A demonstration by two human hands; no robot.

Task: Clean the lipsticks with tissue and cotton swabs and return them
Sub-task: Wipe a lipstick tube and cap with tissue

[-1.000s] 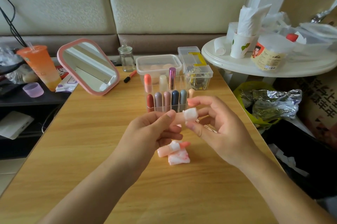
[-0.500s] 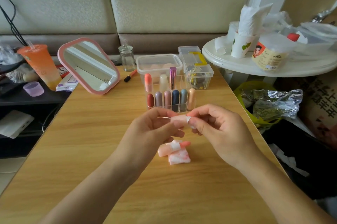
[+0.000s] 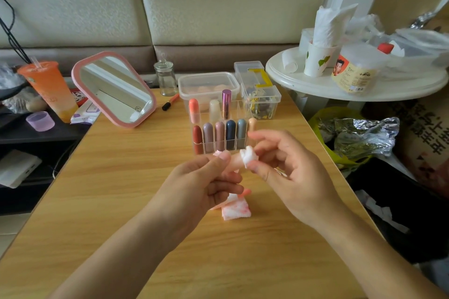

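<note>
Hiding lipstick (image 3: 234, 162) ends: left hand (image 3: 194, 187), tissue (image 3: 249, 158).

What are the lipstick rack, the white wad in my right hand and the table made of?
Rack: clear hard plastic, probably acrylic; lipsticks show through its glossy walls. Wad: soft tissue or cotton, matte and crumpled; which, unclear. Table: wood-grain top, smooth with low sheen, possibly laminate.
</note>
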